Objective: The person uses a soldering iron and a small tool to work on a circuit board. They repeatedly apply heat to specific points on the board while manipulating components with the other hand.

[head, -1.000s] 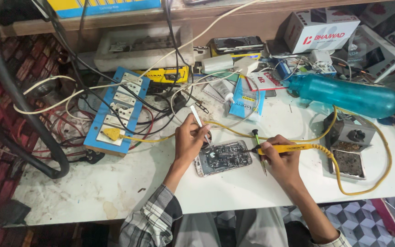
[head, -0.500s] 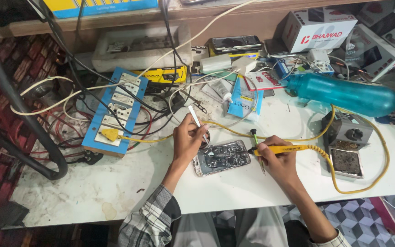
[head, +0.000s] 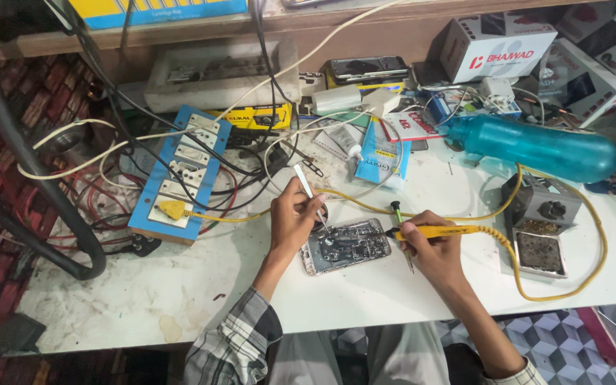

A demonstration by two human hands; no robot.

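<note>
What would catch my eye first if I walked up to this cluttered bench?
Probably the opened phone with its bare circuit board at the centre of the white table, where the left hand points a thin white tool at it. The right hand grips a yellow-handled soldering iron; behind lies a big teal plastic bottle.

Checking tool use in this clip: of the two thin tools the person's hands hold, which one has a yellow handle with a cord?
The soldering iron in the right hand; its yellow cord loops to the grey stand. The left hand holds plain white tweezers, cordless, over the opened phone.
</note>
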